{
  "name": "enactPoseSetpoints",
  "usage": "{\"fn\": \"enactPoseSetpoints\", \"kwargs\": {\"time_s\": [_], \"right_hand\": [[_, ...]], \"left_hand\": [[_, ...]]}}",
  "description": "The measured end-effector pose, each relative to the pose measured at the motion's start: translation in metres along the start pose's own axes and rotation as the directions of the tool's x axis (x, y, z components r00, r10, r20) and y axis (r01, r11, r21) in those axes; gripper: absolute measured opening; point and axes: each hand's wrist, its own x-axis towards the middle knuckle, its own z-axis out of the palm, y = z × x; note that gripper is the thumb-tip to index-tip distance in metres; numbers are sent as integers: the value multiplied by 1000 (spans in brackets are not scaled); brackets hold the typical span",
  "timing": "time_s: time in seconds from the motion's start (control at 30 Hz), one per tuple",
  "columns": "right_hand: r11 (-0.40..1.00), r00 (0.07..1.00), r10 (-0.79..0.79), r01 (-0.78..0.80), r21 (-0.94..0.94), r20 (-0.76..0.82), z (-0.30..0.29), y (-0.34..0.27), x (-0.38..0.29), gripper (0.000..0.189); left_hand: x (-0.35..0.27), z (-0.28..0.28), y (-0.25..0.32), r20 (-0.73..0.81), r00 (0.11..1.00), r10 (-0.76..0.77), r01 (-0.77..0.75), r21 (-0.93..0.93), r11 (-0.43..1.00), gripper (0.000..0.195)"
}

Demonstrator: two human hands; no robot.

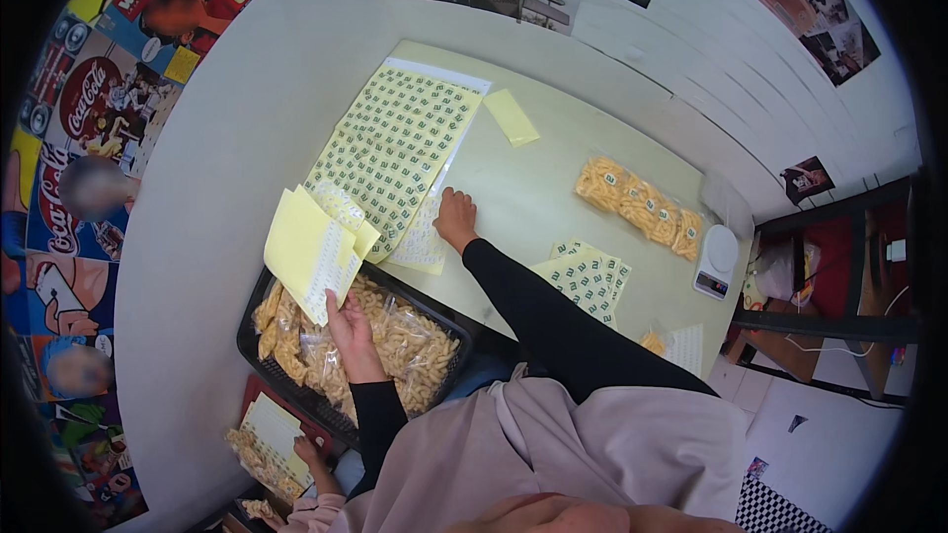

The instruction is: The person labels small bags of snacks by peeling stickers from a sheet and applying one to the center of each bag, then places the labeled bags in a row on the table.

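My left hand [351, 332] grips a small stack of pale yellow label sheets [300, 240] by its lower edge, over a black plastic crate [452, 385]. Clear bags of pale, curled snacks [415, 344] fill that crate. Beside the table's sticker sheets, my right hand [457, 216] rests with its fingers curled; whether anything is pinched beneath them is hidden. Just left of it lie large sheets of round stickers with green marks [396, 141]. A smaller white-and-yellow label sheet [422, 244] sits partly below them.
Several bagged snacks with round stickers [637, 200] lie in a row on the table [518, 192], near a white digital scale [717, 259]. More sticker sheets [589, 277] and a yellow slip [511, 118] lie about. Another person's hand [305, 450] touches sheets at lower left.
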Motion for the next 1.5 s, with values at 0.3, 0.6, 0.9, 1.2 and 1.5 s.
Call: {"fn": "enactPoseSetpoints", "kwargs": {"time_s": [0.3,0.6,0.9,1.2,1.5], "right_hand": [[984,970,-110,76,161,216,-3,46,28,20],[877,895,-85,-141,459,438,-144,123,1,35],[733,971,61,-202,650,233,-122,137,-34,33],[899,930,-254,126,419,266,-55,72,14,36],[909,740,-376,178,377,557,-44,32,73,41]], "left_hand": [[-1,15,-33,34,990,-135,135,4,991,33],[-7,14,-31,24,989,-148,148,11,989,35],[-31,29,-67,169,937,-306,299,63,952,33],[-36,11,-86,83,936,-342,329,141,934,31],[-33,11,-66,92,954,-286,264,195,945,32]]}}
